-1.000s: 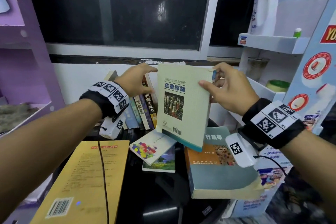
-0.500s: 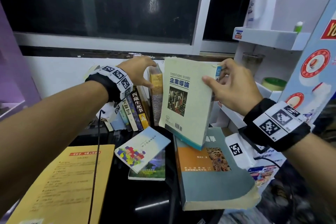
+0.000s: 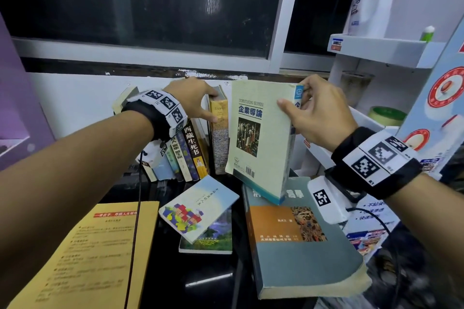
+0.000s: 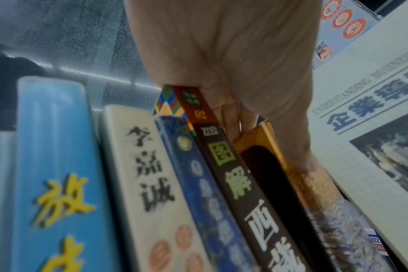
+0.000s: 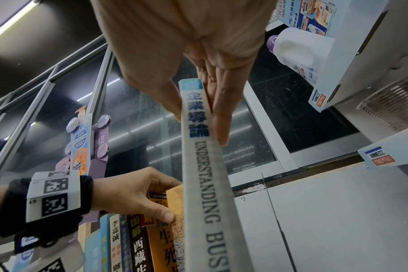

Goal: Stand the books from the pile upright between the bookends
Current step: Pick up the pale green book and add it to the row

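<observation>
Several books (image 3: 180, 155) stand upright in a row against the white wall. My left hand (image 3: 209, 106) grips the top of the row's rightmost book, a yellow-spined book (image 3: 219, 133), with the thumb on its spine (image 4: 268, 147). My right hand (image 3: 292, 98) pinches the top corner of a pale green book titled Understanding Business (image 3: 261, 138), (image 5: 205, 165). That book hangs nearly upright just right of the yellow one, its lower corner over the pile. The pile holds a thick grey and orange book (image 3: 296, 241) and a colourful small book (image 3: 198, 208) lying on a landscape-cover book (image 3: 213, 241). No bookend shows.
A large yellow book (image 3: 85, 253) lies flat at the front left on the black table (image 3: 200, 283). A white shelf unit (image 3: 376, 45) with a bottle and a tape roll (image 3: 386, 115) stands close on the right. A purple shelf (image 3: 15, 108) is on the left.
My right hand has carried the pale green book left and back, closer to the row. My left hand has moved from the leaning spines to grip the yellow-spined book, which now stands straight.
</observation>
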`<state>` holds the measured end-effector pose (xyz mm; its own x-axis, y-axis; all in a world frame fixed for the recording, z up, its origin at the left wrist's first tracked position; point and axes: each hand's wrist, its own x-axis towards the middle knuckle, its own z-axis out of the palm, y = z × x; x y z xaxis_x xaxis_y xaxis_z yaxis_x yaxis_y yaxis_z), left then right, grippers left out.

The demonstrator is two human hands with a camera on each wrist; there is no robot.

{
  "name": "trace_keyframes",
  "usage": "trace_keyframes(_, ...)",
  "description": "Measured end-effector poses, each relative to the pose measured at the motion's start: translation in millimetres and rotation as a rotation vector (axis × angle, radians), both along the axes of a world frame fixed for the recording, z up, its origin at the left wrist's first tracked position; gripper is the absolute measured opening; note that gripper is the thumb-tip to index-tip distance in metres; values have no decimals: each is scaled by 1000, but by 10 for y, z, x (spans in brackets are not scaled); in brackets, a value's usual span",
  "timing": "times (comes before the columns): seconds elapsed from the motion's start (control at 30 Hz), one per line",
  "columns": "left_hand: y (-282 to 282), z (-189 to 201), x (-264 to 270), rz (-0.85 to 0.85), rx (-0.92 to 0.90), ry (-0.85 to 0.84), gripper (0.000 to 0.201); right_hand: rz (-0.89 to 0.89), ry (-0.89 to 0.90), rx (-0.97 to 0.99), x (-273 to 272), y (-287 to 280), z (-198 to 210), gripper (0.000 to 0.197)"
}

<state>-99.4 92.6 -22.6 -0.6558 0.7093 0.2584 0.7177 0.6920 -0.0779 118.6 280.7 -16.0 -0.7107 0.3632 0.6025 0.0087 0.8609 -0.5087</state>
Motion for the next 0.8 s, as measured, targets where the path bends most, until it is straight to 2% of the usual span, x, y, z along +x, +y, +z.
trace_keyframes(0.53,-10,-37,-57,-20,11,11,48,-118,2,111,-498,-39,76,32)
trace_keyframes(0.8,-13,-66,-121,-45,39,18,39,-146,-20,92,-943,-148,-99,38)
